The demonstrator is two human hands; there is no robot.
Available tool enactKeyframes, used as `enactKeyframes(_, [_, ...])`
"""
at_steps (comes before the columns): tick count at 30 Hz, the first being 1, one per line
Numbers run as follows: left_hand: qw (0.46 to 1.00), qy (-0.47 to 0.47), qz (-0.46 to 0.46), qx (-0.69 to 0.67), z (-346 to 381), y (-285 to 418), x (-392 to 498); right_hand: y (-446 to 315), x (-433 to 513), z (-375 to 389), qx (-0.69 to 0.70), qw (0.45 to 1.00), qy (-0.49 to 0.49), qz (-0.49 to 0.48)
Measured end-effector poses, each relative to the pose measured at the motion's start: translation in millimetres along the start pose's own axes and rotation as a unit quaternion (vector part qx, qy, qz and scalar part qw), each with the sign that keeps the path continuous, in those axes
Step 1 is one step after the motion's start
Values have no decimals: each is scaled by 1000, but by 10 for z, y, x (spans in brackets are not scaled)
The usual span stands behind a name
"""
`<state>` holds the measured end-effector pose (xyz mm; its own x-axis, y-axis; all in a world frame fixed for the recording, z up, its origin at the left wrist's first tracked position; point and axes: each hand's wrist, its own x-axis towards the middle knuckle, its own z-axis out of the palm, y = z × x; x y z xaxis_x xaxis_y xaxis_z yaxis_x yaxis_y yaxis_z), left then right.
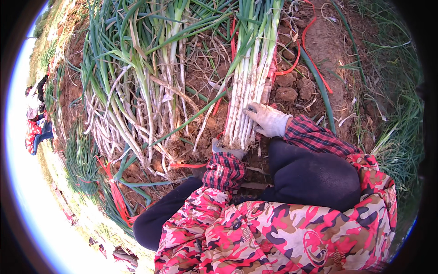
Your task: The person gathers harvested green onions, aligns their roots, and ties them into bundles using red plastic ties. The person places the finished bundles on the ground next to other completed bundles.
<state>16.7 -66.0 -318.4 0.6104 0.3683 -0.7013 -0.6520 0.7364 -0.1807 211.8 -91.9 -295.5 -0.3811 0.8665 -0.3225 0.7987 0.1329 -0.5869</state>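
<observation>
A neat bundle of long green onions (pixel 244 92) lies before me, white stalks and roots towards me and green leaves pointing away. My right hand (pixel 268 118), in a whitish glove, curls its fingers over the right side of the stalks near the root end. Low at the roots is my left hand (pixel 227 150), gloved too, touching the bundle's end; the checked sleeve hides much of it, so its grip is unclear. Red strapping (pixel 273 66) shows beside and under the bundle.
Loose green onions (pixel 137 89) are heaped to the left. Red plastic strips (pixel 118 197) lie at lower left; another red strip (pixel 304 37) curves across the soil at upper right. Grass (pixel 393 102) borders the right side. Other people (pixel 37 123) are at far left.
</observation>
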Motion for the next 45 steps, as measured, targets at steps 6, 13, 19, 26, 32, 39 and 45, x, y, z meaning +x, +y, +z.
enactKeyframes(6, [900, 342, 84, 256, -832, 18, -468, 5, 34, 191, -2, 1000, -15, -25])
enactKeyframes(13, [351, -17, 248, 903, 200, -213, -644, 130, -64, 377, -30, 996, 45, -74])
enactKeyframes(19, [249, 64, 152, 954, -34, -48, 209, 50, -152, 240, -39, 998, 45, 13])
enactKeyframes(26, [426, 11, 166, 889, -639, 376, 722, 95, -14, 575, -45, 992, 37, -112])
enactKeyframes(32, [232, 132, 106, 958, 268, -116, 367, 497, -310, -233, 299, 951, -78, 31])
enactKeyframes(39, [212, 148, 27, 966, 529, -215, 289, 1277, 195, -1116, 400, 791, 276, 373])
enactKeyframes(45, [191, 162, -20, 968, 558, -230, 303, 1538, 1010, -1107, 100, 873, 222, 423])
